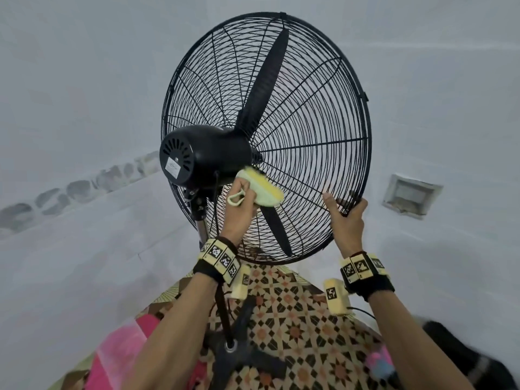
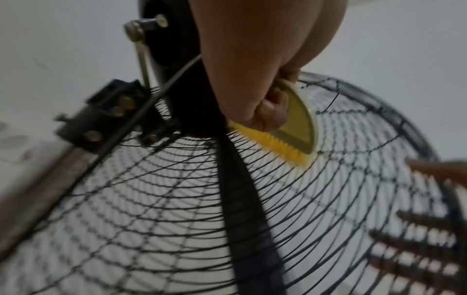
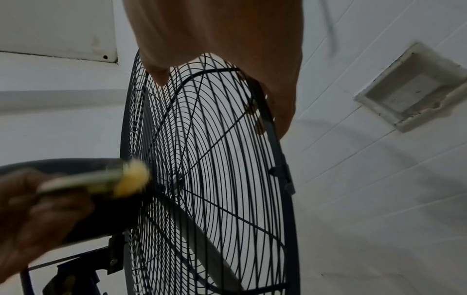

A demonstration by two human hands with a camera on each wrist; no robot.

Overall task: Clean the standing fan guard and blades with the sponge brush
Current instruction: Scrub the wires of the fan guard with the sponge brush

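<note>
Behind the guard (image 1: pixel 309 122), left hand (image 1: pixel 239 209) grips brush (image 1: pixel 261 190); right hand (image 1: pixel 347 220) clasps rim.

Matt black wire guard (image 1: pixel 309 114); glossy black motor housing (image 1: pixel 208 156); pale green plastic brush (image 1: pixel 260 192), yellow bristles (image 2: pixel 280 147)

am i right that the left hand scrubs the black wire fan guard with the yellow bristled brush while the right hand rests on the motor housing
Not quite. The right hand grips the rim of the black wire fan guard, not the motor housing; the head view shows it. The left hand does hold the yellow bristled brush against the guard.
</note>
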